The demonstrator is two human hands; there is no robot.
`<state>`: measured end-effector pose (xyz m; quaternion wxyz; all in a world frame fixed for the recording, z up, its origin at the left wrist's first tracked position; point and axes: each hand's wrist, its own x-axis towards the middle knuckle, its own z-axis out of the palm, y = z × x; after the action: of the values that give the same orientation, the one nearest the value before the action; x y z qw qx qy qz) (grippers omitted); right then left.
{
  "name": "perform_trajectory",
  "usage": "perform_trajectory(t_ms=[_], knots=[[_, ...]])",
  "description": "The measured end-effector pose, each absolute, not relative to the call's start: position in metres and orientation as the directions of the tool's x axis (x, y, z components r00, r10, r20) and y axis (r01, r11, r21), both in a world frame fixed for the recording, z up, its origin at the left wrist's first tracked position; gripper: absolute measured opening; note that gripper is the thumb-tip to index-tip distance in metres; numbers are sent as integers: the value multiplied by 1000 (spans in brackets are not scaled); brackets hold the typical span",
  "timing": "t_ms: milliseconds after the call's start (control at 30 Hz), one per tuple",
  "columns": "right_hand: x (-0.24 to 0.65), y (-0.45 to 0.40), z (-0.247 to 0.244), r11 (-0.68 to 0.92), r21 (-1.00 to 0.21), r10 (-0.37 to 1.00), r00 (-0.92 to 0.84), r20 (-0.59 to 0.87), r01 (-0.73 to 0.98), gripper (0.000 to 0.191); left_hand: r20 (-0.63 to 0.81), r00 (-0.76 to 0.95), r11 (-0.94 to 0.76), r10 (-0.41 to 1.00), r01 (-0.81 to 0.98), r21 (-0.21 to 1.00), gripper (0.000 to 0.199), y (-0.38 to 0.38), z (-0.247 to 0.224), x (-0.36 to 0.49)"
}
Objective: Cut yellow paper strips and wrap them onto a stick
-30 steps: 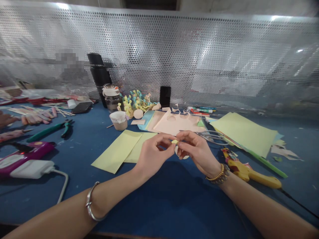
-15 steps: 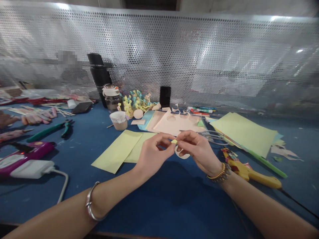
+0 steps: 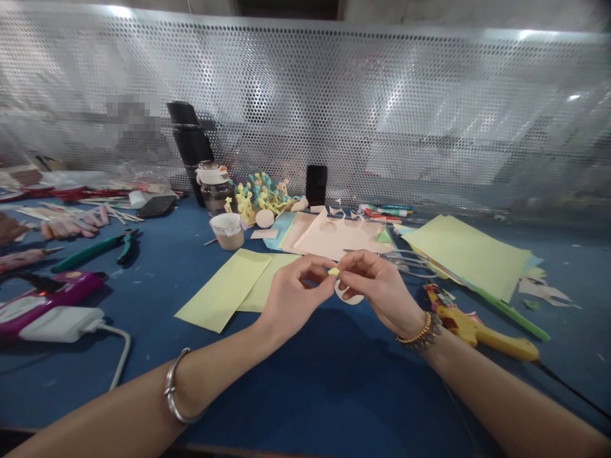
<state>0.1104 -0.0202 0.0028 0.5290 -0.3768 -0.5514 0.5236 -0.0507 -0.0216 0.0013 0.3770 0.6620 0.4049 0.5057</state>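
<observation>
Between my two hands is a tiny folded piece of yellow paper [image 3: 333, 271], pinched from both sides at the fingertips. My left hand [image 3: 298, 289] has thumb and forefinger closed on its left side. My right hand [image 3: 377, 283] grips it from the right, fingers curled. Just below my right fingers a pale round paper disc [image 3: 351, 294] lies on the blue table, partly covered by the hand. Left of my left hand are yellow paper strips [image 3: 226, 289], overlapping. Behind the hands, pale pink sheets [image 3: 341, 236] with a cut-out round hole lie stacked; scissors [image 3: 410, 259] rest beside them, partly hidden.
On the right are a yellow glue gun [image 3: 487, 337] with a cable, a green cutter [image 3: 513, 313] and yellow sheets [image 3: 472, 248]. A paper cup [image 3: 228, 230], bottle [image 3: 214, 191] and phone [image 3: 316, 185] stand behind. Pliers [image 3: 90, 253] and a purple power strip [image 3: 81, 289] lie left. Another person's hand [image 3: 10, 228] shows far left.
Both hands stay in nearly the same place, still pinching the yellow paper piece, which looks slightly turned. At far left, the other person's hand has shifted a little.
</observation>
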Motion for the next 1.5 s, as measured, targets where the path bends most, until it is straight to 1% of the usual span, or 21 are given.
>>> perform_trajectory(t_ms=[400, 667, 933, 1333, 1500], knots=[[111, -19, 0, 176, -976, 972, -131, 193, -129, 18, 380, 173, -408, 908, 173, 896, 14, -22, 1, -50], [110, -19, 1, 120, -973, 978, -144, 150, -199, 25, 346, 156, -371, 925, 181, 911, 15, -22, 3, -51], [110, -18, -1, 103, -967, 980, -145, 139, -233, 30, 322, 135, -342, 937, 174, 924, 16, -22, 5, -50], [110, -18, 1, 182, -975, 977, -92, 195, -128, 31, 263, 172, -285, 949, 116, 951, 16, -22, 8, -50], [109, -19, 1, 186, -974, 977, -82, 197, -126, 30, 260, 173, -282, 950, 115, 952, 17, -21, 7, -50]])
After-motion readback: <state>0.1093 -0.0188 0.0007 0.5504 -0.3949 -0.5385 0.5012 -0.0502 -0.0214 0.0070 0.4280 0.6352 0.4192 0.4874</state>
